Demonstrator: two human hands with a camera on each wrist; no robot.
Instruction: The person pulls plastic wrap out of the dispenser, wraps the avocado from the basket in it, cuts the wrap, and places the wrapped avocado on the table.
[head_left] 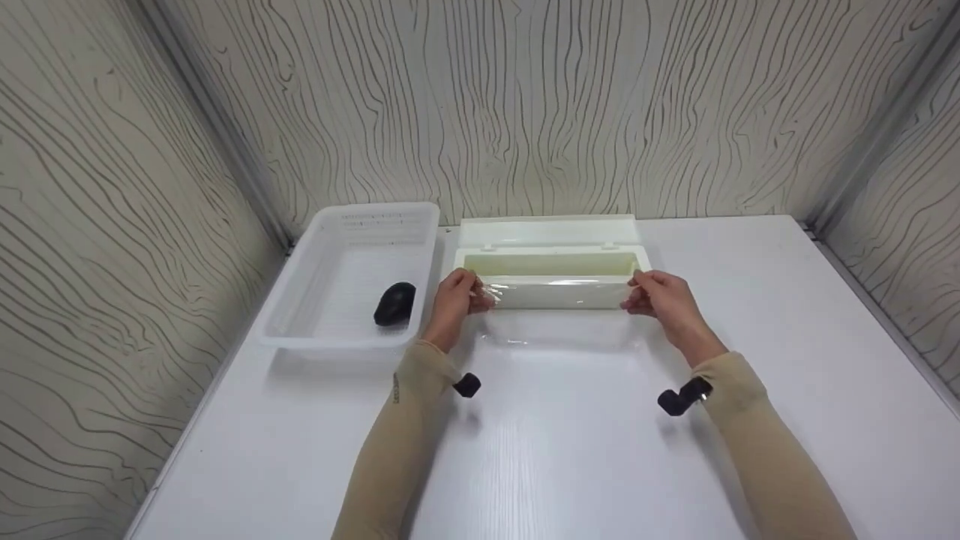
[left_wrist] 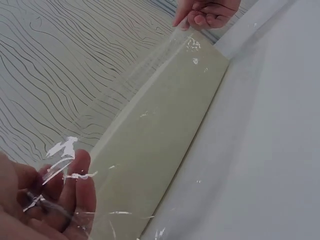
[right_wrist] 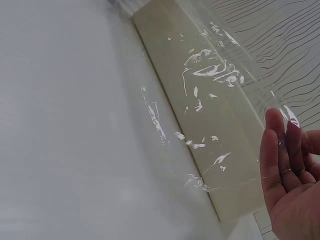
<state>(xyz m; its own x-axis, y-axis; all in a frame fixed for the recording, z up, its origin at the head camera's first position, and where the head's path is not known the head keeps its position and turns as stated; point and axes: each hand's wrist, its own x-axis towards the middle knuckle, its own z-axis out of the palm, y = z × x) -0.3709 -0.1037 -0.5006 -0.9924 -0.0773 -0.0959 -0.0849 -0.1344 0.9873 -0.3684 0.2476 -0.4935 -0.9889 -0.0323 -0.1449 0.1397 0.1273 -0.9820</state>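
A sheet of clear plastic film (right_wrist: 210,71) is spread between both hands, in front of a long white box (head_left: 551,264). The box's hinged lid (head_left: 547,231) is tipped back toward the wall. My left hand (head_left: 452,304) pinches the film at the box's left front corner. At the right front corner my right hand (head_left: 670,304) pinches the other side. Shiny creases run through the film near the fingers in both wrist views. Its lower part hangs down over the tabletop before the box, and the box front shows through it.
To the left stands a white plastic basket (head_left: 304,341) with a rounded black object (head_left: 394,304) like a computer mouse in it. Everything rests on a white table (head_left: 555,450). A wood-grain patterned wall (head_left: 525,112) closes off the back, with similar panels at both sides.
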